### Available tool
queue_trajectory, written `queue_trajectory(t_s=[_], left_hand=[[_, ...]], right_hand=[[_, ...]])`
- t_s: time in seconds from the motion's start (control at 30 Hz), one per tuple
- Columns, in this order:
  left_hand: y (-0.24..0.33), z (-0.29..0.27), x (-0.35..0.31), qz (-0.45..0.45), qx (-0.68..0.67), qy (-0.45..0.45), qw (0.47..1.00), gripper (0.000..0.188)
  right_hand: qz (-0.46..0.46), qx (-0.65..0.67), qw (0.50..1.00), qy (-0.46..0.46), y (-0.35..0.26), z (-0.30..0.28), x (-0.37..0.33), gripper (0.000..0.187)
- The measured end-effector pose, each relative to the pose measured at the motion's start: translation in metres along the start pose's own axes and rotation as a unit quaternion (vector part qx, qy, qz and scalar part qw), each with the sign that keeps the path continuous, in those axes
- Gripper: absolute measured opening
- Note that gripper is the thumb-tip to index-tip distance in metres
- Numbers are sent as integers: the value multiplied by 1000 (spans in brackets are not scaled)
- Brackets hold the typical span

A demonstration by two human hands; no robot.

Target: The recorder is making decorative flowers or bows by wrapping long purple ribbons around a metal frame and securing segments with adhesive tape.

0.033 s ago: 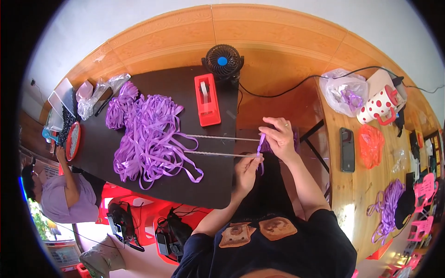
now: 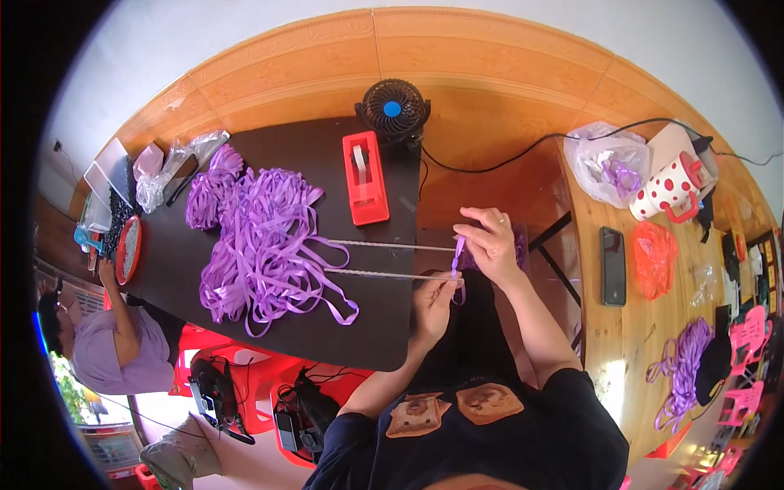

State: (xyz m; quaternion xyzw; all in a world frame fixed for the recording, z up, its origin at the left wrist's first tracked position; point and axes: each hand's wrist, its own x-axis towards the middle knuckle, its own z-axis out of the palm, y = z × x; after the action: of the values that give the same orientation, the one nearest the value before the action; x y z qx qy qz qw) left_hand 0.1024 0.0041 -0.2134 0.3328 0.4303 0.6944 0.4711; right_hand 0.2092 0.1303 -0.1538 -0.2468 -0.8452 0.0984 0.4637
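Hands [image 2: 496, 249] partly cover the ribbon [image 2: 456, 256] (detail too small).

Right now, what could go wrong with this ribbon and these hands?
The purple ribbon pile lies in loose, overlapping loops, so a tug might snarl it. Two thin grey rods or cords reach past the edge of the dark table, so a bump might shift them. The purple strip at the left hand and right hand is narrow, so it might slip or twist.

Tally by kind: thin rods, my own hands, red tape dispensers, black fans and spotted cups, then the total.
Thin rods: 2
Your hands, left hand and right hand: 2
Red tape dispenser: 1
Black fan: 1
Spotted cup: 1
Total: 7
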Motion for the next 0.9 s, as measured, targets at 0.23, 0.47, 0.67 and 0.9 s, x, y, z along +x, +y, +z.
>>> queue_trajectory(t_s=[0.23, 0.47, 0.67, 0.9], left_hand=[[-6, -5, 5, 58, 9, 28, 998, 15], [-14, -5, 6, 95, 26, 82, 992, 16], [-11, -4, -20, 53, -11, 89, 995, 15], [5, -24, -85, -62, 46, 29, 997, 13]], right_hand=[[54, 89, 995, -5, 8, 35, 3, 28], [84, 125, 989, 1, 10, 58, -12, 22], [159, 161, 973, -34, 0, 73, -45, 13], [225, 151, 962, -31, -21, 88, -105, 12]])
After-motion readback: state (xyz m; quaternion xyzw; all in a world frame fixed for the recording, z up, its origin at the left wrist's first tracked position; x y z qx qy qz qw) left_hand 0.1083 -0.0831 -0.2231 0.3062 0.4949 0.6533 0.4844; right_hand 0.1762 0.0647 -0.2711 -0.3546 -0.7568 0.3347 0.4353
